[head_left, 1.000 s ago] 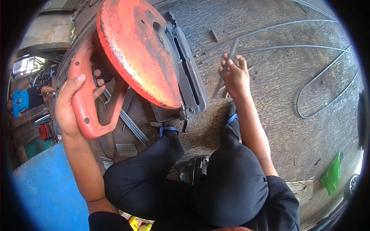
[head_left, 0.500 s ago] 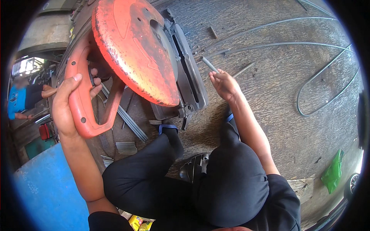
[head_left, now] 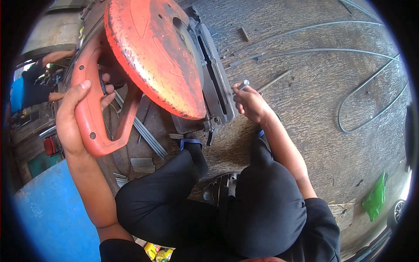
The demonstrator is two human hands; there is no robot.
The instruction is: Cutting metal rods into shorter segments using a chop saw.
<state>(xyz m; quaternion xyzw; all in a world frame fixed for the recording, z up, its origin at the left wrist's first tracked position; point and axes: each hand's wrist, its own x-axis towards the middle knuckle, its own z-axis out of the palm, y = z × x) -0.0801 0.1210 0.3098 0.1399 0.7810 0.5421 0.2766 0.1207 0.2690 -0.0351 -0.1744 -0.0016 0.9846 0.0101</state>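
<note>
Orange, scuffed plastic fills my left hand (head_left: 76,120): it is wrapped around the loop handle of the chop saw with the round orange blade guard (head_left: 152,56). My right hand (head_left: 251,102) pinches a short grey metal rod (head_left: 242,84), just right of the saw's dark steel vise (head_left: 216,83). I judge the rod should sit square and snug in the vise before cutting.

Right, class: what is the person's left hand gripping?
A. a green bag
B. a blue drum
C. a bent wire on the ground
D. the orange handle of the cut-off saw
D: the left hand is wrapped around the saw's orange handle, while the right hand holds a short metal rod.
</note>
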